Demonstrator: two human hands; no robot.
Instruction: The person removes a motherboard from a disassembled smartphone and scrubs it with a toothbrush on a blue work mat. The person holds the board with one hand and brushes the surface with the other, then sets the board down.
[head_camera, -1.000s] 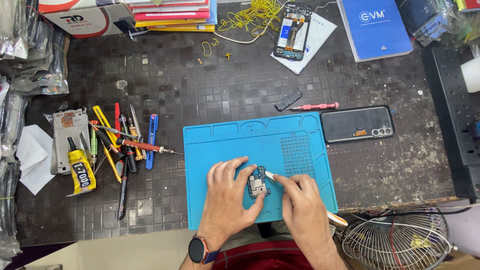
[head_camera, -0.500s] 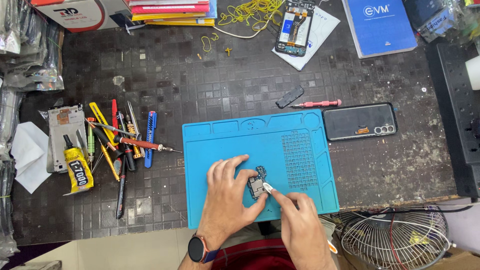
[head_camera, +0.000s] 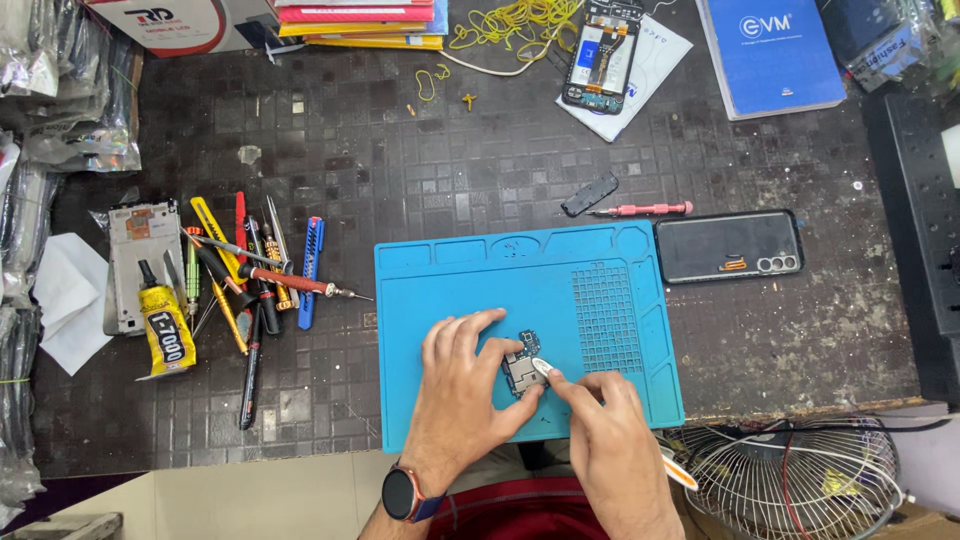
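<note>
- Holding a small circuit board flat on the blue work mat, I keep it near the mat's front edge, just left of the mat's grid of small holes.
- My left hand lies spread over the mat, its fingers apart; the forefinger tip rests on the board's upper left side and the thumb presses its lower edge, so the board is pinched between them.
- My right hand is closed around a thin white-tipped tool, whose tip touches the board's right edge. The tool's orange and white tail sticks out behind my palm.
- A dark watch sits on my left wrist.
- Just right of the mat lies a black phone back cover, and above it a red screwdriver next to a small black strip.
- Well to the left of the mat is a heap of hand tools, with a yellow glue tube and a bare phone frame beside it.
- At the far edge of the bench rests an opened phone on white paper, near a tangle of yellow wire and a blue booklet.
- A wire fan guard shows below the bench at my right.
</note>
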